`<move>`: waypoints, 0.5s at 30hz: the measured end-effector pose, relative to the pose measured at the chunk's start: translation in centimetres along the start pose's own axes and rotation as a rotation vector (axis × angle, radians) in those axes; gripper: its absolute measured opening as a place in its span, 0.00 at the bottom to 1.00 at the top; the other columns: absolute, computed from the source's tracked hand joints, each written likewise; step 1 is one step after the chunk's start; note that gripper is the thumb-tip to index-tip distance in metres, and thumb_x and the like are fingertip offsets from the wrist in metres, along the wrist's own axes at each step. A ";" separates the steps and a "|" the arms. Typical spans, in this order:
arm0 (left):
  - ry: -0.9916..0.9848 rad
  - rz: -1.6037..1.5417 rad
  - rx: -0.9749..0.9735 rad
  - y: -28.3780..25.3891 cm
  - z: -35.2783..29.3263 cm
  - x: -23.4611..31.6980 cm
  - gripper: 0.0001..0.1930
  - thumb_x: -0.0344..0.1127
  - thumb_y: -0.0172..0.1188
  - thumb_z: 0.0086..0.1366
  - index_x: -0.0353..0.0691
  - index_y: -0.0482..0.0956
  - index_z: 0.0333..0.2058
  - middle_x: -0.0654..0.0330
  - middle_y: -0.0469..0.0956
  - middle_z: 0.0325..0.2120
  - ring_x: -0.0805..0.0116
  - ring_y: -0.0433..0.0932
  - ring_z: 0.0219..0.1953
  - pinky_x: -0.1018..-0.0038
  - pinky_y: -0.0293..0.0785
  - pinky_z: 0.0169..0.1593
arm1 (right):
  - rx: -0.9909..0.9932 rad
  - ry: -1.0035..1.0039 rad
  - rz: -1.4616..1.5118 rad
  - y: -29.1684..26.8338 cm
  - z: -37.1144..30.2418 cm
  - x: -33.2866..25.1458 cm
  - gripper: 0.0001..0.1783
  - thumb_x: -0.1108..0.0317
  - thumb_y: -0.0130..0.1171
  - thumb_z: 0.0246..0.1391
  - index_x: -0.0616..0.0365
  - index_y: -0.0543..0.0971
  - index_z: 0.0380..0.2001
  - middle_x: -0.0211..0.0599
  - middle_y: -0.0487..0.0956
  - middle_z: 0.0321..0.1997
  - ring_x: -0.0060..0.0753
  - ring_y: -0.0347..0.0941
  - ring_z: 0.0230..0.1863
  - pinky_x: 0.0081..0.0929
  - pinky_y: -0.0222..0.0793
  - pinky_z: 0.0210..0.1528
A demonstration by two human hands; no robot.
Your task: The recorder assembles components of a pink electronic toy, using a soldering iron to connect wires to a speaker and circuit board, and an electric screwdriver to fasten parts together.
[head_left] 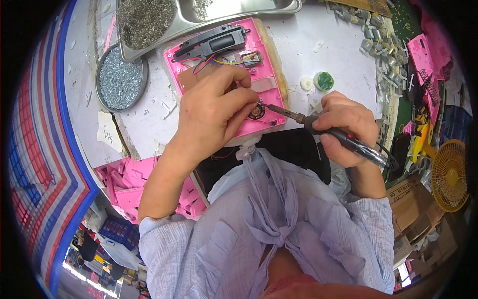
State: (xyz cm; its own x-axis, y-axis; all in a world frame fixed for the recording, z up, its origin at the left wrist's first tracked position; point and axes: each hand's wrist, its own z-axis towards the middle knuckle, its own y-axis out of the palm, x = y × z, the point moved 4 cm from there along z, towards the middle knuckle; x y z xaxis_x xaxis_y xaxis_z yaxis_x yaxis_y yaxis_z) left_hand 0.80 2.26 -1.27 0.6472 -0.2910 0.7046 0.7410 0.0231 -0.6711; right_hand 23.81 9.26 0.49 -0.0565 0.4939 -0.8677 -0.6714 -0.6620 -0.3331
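Pale lavender blouse (279, 234) with tied bow, closest to camera. We clamp right hand (352, 119) around soldering iron (352, 143), tip at round dark component (257, 111) inside open pink casing (272, 98) on white tabletop (343, 55). Left hand (211, 107) bunches fingertips just beside component; whether pinching anything, we cannot tell.

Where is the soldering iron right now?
In the head view, the soldering iron is right of centre, held in the right hand, its tip near the round part in the pink casing.
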 end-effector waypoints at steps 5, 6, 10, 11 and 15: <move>-0.003 0.010 0.030 0.2 0.0 -0.1 0.09 0.27 0.71 0.51 0.41 0.85 0.33 0.60 0.78 0.37 0.61 0.80 0.36 0.67 0.76 0.37 | 0.015 0.024 -0.006 0.1 0.0 0.1 0.14 0.75 0.67 0.41 0.61 0.83 0.36 0.34 0.74 0.19 0.36 0.65 0.19 0.33 0.59 0.24; -0.006 0.010 0.039 0.2 0.0 -0.1 0.08 0.29 0.71 0.52 0.42 0.85 0.33 0.62 0.78 0.37 0.61 0.79 0.36 0.66 0.75 0.37 | 0.022 0.032 -0.002 0.1 0.0 0.1 0.14 0.75 0.67 0.41 0.60 0.83 0.36 0.34 0.74 0.19 0.36 0.66 0.19 0.33 0.60 0.24; -0.010 0.030 0.020 0.1 -0.1 -0.1 0.09 0.30 0.71 0.51 0.43 0.85 0.33 0.62 0.79 0.37 0.61 0.79 0.36 0.66 0.75 0.37 | 0.014 0.112 -0.038 0.0 0.1 -0.1 0.13 0.73 0.68 0.42 0.60 0.84 0.36 0.34 0.78 0.22 0.35 0.68 0.21 0.31 0.62 0.24; -0.004 0.032 0.018 0.1 0.0 -0.1 0.09 0.30 0.71 0.51 0.43 0.85 0.33 0.62 0.79 0.37 0.61 0.79 0.36 0.66 0.75 0.37 | 0.029 0.108 -0.032 0.0 0.1 0.0 0.13 0.73 0.68 0.42 0.59 0.84 0.36 0.34 0.78 0.22 0.34 0.69 0.21 0.31 0.62 0.24; 0.005 0.013 0.004 0.0 0.1 0.1 0.11 0.25 0.72 0.50 0.39 0.86 0.34 0.59 0.78 0.38 0.64 0.78 0.33 0.70 0.75 0.36 | 0.033 0.105 -0.008 -0.2 0.2 -0.2 0.12 0.73 0.68 0.43 0.60 0.84 0.35 0.36 0.80 0.24 0.35 0.69 0.21 0.30 0.62 0.24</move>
State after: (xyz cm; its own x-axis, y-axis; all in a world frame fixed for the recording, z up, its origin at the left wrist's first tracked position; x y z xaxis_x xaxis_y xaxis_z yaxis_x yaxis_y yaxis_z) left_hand 0.85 2.36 -1.17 0.6560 -0.2949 0.6947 0.7332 0.0310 -0.6793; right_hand 23.85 9.41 0.77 0.0251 0.4361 -0.8995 -0.6956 -0.6387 -0.3291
